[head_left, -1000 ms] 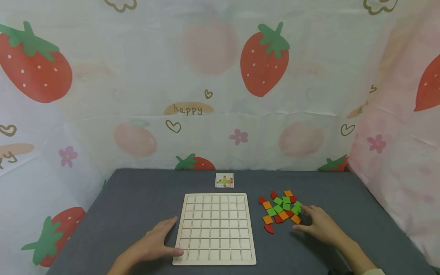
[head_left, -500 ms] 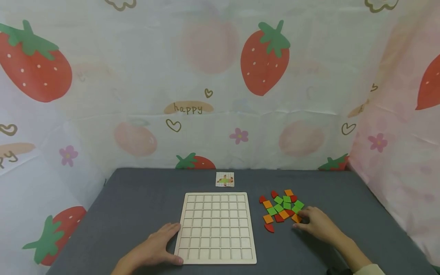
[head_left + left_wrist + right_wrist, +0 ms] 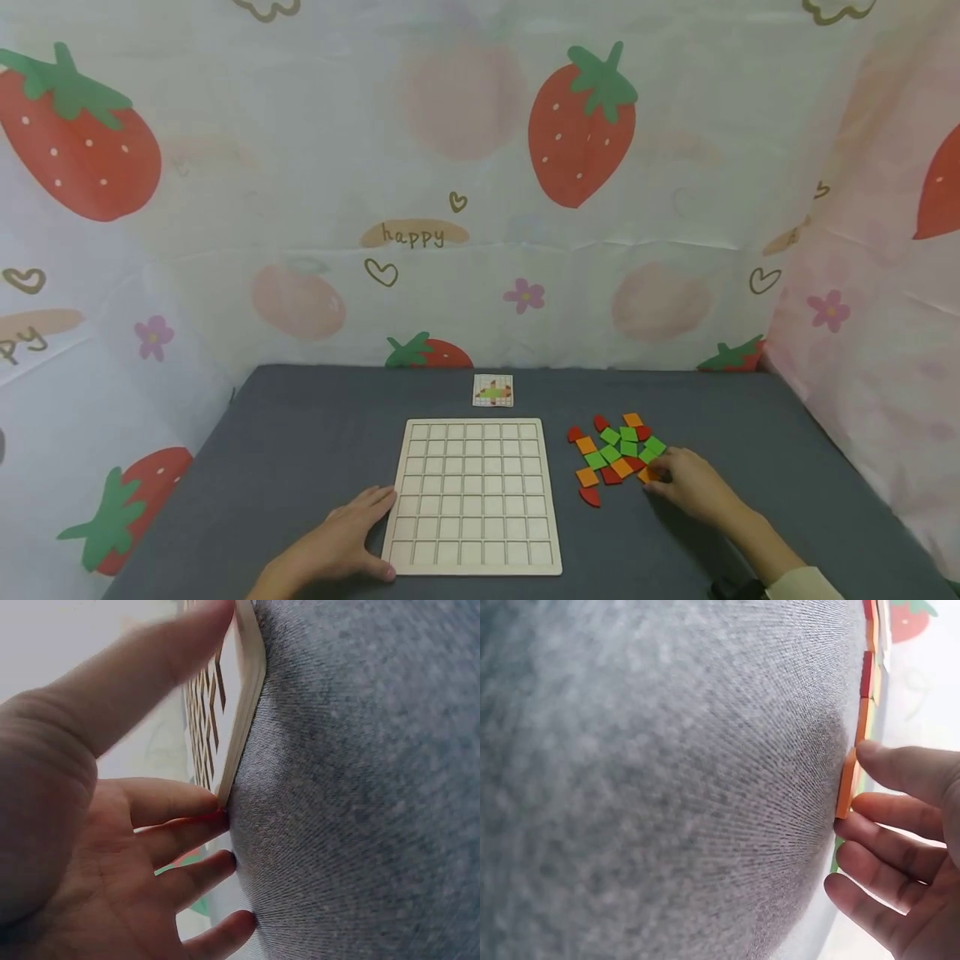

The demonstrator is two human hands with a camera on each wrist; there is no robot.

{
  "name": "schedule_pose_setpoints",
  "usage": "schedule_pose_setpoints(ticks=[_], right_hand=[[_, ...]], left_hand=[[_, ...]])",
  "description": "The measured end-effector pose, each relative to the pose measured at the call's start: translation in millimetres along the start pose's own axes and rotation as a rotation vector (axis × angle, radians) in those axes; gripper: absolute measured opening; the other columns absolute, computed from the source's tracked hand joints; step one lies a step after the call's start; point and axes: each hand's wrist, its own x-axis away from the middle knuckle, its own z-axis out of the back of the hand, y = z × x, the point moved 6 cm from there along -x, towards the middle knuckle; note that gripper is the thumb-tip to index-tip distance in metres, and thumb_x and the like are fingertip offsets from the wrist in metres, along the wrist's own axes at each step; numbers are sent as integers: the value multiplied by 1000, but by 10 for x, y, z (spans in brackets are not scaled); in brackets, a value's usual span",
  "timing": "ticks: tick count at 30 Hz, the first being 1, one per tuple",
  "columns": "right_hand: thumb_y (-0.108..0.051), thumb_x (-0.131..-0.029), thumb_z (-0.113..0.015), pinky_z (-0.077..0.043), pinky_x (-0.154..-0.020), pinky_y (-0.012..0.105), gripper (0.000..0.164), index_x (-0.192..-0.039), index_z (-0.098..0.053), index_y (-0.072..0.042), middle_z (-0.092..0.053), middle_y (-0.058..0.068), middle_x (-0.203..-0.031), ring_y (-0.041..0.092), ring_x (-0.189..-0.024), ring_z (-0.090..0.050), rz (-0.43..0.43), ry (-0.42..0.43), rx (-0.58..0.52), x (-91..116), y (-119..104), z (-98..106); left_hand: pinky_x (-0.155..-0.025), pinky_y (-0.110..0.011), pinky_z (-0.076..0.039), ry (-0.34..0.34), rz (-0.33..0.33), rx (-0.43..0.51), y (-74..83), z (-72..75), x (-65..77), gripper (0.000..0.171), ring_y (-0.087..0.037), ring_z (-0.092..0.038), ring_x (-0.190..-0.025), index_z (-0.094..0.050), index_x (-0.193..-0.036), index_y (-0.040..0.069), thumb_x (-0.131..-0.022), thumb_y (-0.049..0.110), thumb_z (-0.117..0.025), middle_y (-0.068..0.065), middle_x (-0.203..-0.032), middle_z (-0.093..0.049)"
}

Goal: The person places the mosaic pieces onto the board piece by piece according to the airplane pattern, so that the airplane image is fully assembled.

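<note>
A pale wooden grid board (image 3: 472, 495) lies flat on the dark grey cloth. At its left edge rests my left hand (image 3: 337, 533), fingers fairly straight, with the thumb by the near corner. In the left wrist view, the index fingertip (image 3: 212, 801) meets the board's edge. My right hand (image 3: 693, 487) is at the near right of a group of coloured tiles. Its thumb and index finger pinch an orange square tile (image 3: 846, 784), which the fingers partly cover in the head view.
Several green square tiles (image 3: 628, 449), orange squares and red rounded pieces (image 3: 589, 497) lie loosely right of the board. Beyond the board lies a small card (image 3: 492, 391) with a coloured grid picture. A strawberry-print curtain (image 3: 480, 208) hangs behind the table.
My right hand has shifted from the green tiles down to the orange tile, its fingers closing in on it. The left hand slid slightly down and settled against the board's left edge.
</note>
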Motion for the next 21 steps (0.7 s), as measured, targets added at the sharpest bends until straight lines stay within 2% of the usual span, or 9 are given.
schedule_pose_setpoints(ticks=[5,13,21], right_hand=[[-17,-78,-79,-48,-65,33,21,-93,-75,-3,-63,0,-80,13,-73,-56,-15,-5,9,-11,-19,3],[-19,-78,-80,-49,-65,34,21,-91,-75,-3,-64,1,-79,13,-73,-56,-39,-7,12,-24,-39,1],[-19,-78,-80,-45,-63,32,21,-90,-74,-3,-62,0,-77,12,-71,-53,-36,-6,7,-32,-43,-10]], left_hand=[[-107,-67,-28,2,49,-10,-19,-9,-25,101,-44,-31,-143,-43,-144,-4,-63,35,-89,-20,-152,-40],[-106,-67,-29,39,34,-26,9,-3,-9,100,-43,-33,-142,-45,-142,-6,-61,34,-90,-21,-150,-42],[-106,-68,-29,38,52,-16,23,1,-8,100,-43,-32,-143,-45,-142,-5,-61,32,-90,-20,-151,-42]])
